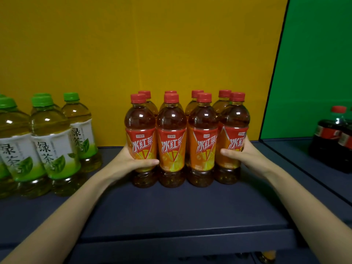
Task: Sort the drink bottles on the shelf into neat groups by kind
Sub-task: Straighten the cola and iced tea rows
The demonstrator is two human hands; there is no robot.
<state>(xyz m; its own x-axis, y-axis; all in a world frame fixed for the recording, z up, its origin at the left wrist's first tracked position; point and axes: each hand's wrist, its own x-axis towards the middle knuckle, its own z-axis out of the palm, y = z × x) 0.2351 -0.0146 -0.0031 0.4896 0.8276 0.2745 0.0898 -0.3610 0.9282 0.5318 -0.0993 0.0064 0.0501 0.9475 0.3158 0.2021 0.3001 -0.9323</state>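
Red tea bottles (171,141): eight are standing upright mid-shelf in two touching rows of four; the back row is showing only caps and shoulders.
Left hand (129,159): is gripping the leftmost front bottle, thumb lying across the label; its fingers are wrapping behind, out of sight.
Right hand (247,153): is gripping the rightmost front bottle, thumb on the label; its fingers are likewise hiding behind.
Green tea bottles (51,141): are standing well apart at left; the frame edge is cutting off the outermost, leaving the count unclear.
Cola bottles (327,138): are standing far right, dark and partly cropped.
Shelf (171,216): dark blue, is carrying all three groups.
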